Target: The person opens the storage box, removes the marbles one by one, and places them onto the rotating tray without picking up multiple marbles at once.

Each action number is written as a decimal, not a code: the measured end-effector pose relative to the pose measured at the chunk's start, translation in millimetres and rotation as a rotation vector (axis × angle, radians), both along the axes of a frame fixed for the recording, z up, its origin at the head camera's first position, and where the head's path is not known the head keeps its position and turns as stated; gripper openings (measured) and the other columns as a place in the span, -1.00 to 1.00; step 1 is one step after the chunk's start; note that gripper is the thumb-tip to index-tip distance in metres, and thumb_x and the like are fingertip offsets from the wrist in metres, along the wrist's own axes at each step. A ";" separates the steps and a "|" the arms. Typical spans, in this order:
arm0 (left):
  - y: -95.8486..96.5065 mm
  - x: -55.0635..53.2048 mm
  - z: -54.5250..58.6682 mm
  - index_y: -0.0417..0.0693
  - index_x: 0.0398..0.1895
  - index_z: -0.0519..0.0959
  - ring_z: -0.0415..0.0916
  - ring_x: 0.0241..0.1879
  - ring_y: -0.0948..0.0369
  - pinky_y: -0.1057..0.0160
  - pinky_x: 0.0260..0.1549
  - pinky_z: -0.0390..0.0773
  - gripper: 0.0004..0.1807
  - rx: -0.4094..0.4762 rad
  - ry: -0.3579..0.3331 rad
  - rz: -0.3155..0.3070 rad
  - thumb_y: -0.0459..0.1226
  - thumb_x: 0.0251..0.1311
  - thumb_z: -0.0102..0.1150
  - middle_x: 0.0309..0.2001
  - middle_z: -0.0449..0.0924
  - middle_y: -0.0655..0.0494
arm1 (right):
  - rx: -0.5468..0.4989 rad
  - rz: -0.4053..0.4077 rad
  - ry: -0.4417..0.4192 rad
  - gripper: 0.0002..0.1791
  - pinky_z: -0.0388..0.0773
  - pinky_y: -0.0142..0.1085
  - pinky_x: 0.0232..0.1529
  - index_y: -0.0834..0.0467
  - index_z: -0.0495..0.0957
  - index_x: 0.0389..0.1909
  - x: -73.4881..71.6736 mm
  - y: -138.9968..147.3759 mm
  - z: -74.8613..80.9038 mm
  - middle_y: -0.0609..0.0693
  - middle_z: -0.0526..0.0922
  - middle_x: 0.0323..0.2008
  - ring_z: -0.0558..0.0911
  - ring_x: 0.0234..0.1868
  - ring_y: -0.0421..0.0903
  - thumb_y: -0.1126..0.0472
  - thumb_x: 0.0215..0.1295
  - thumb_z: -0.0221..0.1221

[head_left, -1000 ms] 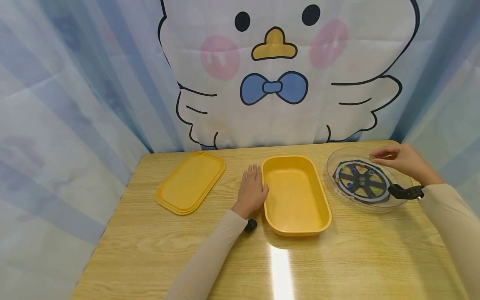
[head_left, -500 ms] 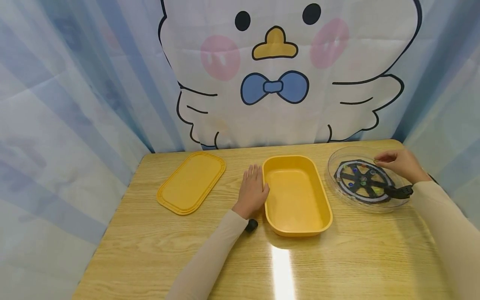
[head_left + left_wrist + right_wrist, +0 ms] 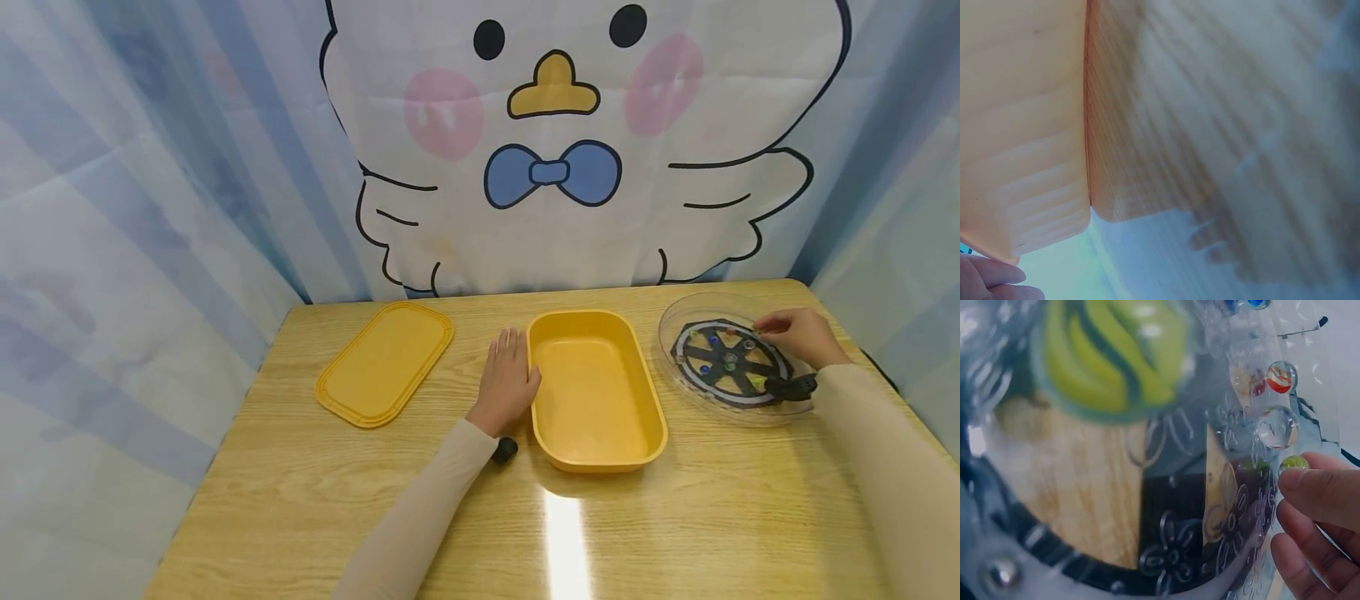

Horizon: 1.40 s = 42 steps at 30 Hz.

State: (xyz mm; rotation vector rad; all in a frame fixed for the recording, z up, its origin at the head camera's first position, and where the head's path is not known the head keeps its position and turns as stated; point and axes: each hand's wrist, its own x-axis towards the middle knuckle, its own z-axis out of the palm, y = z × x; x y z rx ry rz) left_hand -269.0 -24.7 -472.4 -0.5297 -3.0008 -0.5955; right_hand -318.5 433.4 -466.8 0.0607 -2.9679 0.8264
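My left hand (image 3: 504, 383) lies against the left wall of a yellow plastic bin (image 3: 596, 400), its fingers straight and the thumb at the rim. In the left wrist view, fingers (image 3: 997, 275) touch the bin's edge at the lower left. My right hand (image 3: 802, 335) is over the right part of a clear round dish (image 3: 675, 379). Between thumb and finger it pinches a yellow-green marble (image 3: 1294, 463), seen in the right wrist view. Near it lie a clear marble (image 3: 1277, 427) and an orange-red marble (image 3: 1282, 377). A large yellow-green marble (image 3: 1116, 356) fills the upper left.
A flat yellow lid (image 3: 384, 365) lies left of the bin on the wooden table (image 3: 300, 500). Under or in the dish shows a dark spoked wheel pattern (image 3: 731, 361), with several marbles about it. A curtain (image 3: 555, 242) with a cartoon bird hangs behind the table.
My right hand has come slightly lower over the dish, its wrist swinging left. My left hand keeps its place against the bin.
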 end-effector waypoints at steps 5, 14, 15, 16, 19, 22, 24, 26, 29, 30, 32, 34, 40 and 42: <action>-0.1 -0.9 -1.2 -0.24 0.47 -0.07 -0.21 0.50 -0.01 0.02 0.46 -0.15 -0.33 0.001 -0.007 -0.001 -0.12 0.41 -0.26 0.48 -0.08 -0.19 | 0.005 0.011 -0.013 -0.73 0.57 0.04 -0.34 0.47 0.57 -0.14 0.2 0.2 -1.5 0.45 0.60 -0.22 0.61 -0.40 0.08 0.36 0.19 0.19; 1.1 -2.5 -3.0 -0.24 0.47 -0.06 -0.20 0.50 -0.02 0.02 0.46 -0.14 -0.34 -0.011 -0.010 -0.005 -0.11 0.41 -0.28 0.48 -0.09 -0.18 | 0.005 0.028 -0.023 -0.73 0.57 0.04 -0.32 0.47 0.56 -0.11 4.0 0.2 0.0 0.44 0.61 -0.22 0.57 -0.45 -0.16 0.39 0.19 0.16; 1.2 -2.6 -3.1 -0.24 0.47 -0.06 -0.20 0.50 -0.02 0.02 0.46 -0.14 -0.33 -0.009 -0.010 -0.006 -0.11 0.41 -0.27 0.48 -0.09 -0.19 | 0.005 0.029 -0.024 -0.72 0.57 0.04 -0.32 0.47 0.55 -0.11 4.6 -0.1 0.4 0.44 0.61 -0.22 0.57 -0.45 -0.18 0.39 0.19 0.15; 1.3 -2.7 -3.2 -0.24 0.47 -0.06 -0.20 0.50 -0.02 0.02 0.46 -0.14 -0.33 -0.006 -0.009 -0.008 -0.11 0.41 -0.27 0.48 -0.08 -0.19 | 0.004 0.029 -0.026 -0.72 0.57 0.04 -0.32 0.47 0.55 -0.11 5.2 -0.2 0.7 0.44 0.60 -0.22 0.57 -0.45 -0.19 0.40 0.19 0.15; 1.7 -2.9 -3.3 -0.24 0.47 -0.07 -0.22 0.50 -0.01 0.02 0.46 -0.15 -0.33 -0.002 -0.013 -0.007 -0.10 0.41 -0.27 0.48 -0.09 -0.18 | -0.003 0.028 -0.038 -0.71 0.57 0.05 -0.31 0.48 0.53 -0.09 6.7 0.3 2.1 0.45 0.60 -0.22 0.59 -0.44 -0.15 0.40 0.20 0.14; 1.6 -2.8 -3.2 -0.23 0.47 -0.07 -0.23 0.50 -0.01 0.02 0.47 -0.15 -0.33 0.003 -0.020 -0.007 -0.10 0.41 -0.27 0.48 -0.09 -0.18 | -0.005 0.031 -0.037 -0.70 0.58 0.04 -0.31 0.49 0.52 -0.07 8.3 1.2 3.7 0.46 0.59 -0.22 0.60 -0.43 -0.11 0.40 0.21 0.13; 1.4 -2.8 -2.9 -0.23 0.47 -0.07 -0.24 0.51 0.00 0.03 0.47 -0.16 -0.33 0.006 -0.027 -0.008 -0.10 0.41 -0.27 0.48 -0.09 -0.18 | 0.005 0.036 -0.022 -0.69 0.58 0.04 -0.33 0.49 0.51 -0.06 10.3 1.6 6.1 0.47 0.59 -0.20 0.58 -0.44 -0.18 0.38 0.22 0.13; 1.2 -2.8 -2.8 -0.22 0.48 -0.08 -0.24 0.51 0.00 0.03 0.47 -0.16 -0.33 0.011 -0.033 -0.011 -0.09 0.41 -0.27 0.48 -0.09 -0.18 | 0.015 0.039 -0.002 -0.67 0.58 0.05 -0.32 0.49 0.50 -0.04 13.2 2.1 9.3 0.49 0.57 -0.17 0.55 -0.45 -0.24 0.36 0.23 0.13; 0.5 -2.9 -2.8 -0.21 0.48 -0.09 -0.24 0.51 0.00 0.02 0.47 -0.17 -0.31 0.015 -0.041 -0.014 -0.08 0.41 -0.26 0.49 -0.10 -0.18 | 0.014 0.041 0.013 -0.61 0.54 0.10 -0.27 0.49 0.46 0.02 18.5 5.0 14.3 0.51 0.53 -0.10 0.60 -0.41 -0.10 0.29 0.26 0.14; 0.4 -3.1 -3.0 -0.21 0.48 -0.09 -0.23 0.50 0.00 0.03 0.47 -0.17 -0.31 0.010 -0.041 -0.016 -0.07 0.41 -0.26 0.49 -0.10 -0.17 | 0.006 0.036 0.019 -0.58 0.53 0.11 -0.27 0.48 0.45 0.04 20.3 6.9 15.3 0.51 0.52 -0.08 0.61 -0.38 -0.02 0.26 0.27 0.14; 0.2 -3.7 -3.6 -0.20 0.48 -0.10 -0.22 0.50 -0.02 0.02 0.47 -0.17 -0.30 0.001 -0.041 -0.018 -0.05 0.42 -0.25 0.49 -0.10 -0.18 | -0.002 0.018 0.037 -0.55 0.52 0.07 -0.29 0.45 0.44 0.06 23.9 11.1 17.2 0.44 0.56 -0.10 0.61 -0.30 0.08 0.19 0.29 0.13; -0.4 -3.8 -3.9 -0.20 0.48 -0.10 -0.20 0.50 -0.03 0.02 0.46 -0.15 -0.29 -0.010 -0.039 -0.016 -0.03 0.42 -0.26 0.48 -0.10 -0.18 | -0.018 -0.013 0.064 -0.52 0.51 0.01 -0.35 0.41 0.44 0.08 27.5 13.0 19.2 0.31 0.64 -0.18 0.61 -0.29 0.02 0.12 0.31 0.12; -4.8 -2.7 -2.2 -0.22 0.48 -0.10 -0.18 0.49 -0.04 0.01 0.46 -0.12 -0.27 -0.013 -0.027 0.000 0.02 0.43 -0.29 0.48 -0.08 -0.20 | -0.032 -0.056 0.132 -0.45 0.55 -0.03 -0.29 0.42 0.38 0.17 51.4 -16.2 44.3 0.38 0.57 -0.05 0.43 -0.37 -0.62 0.06 0.36 0.03; -9.0 -3.0 -0.2 -0.22 0.48 -0.10 -0.17 0.49 -0.04 0.01 0.46 -0.12 -0.27 -0.002 -0.018 -0.003 0.02 0.43 -0.28 0.48 -0.08 -0.21 | -0.034 -0.062 0.159 -0.43 0.53 0.02 -0.19 0.41 0.33 0.22 61.3 -34.2 54.7 0.36 0.54 0.01 0.56 -0.24 -0.43 0.05 0.38 -0.01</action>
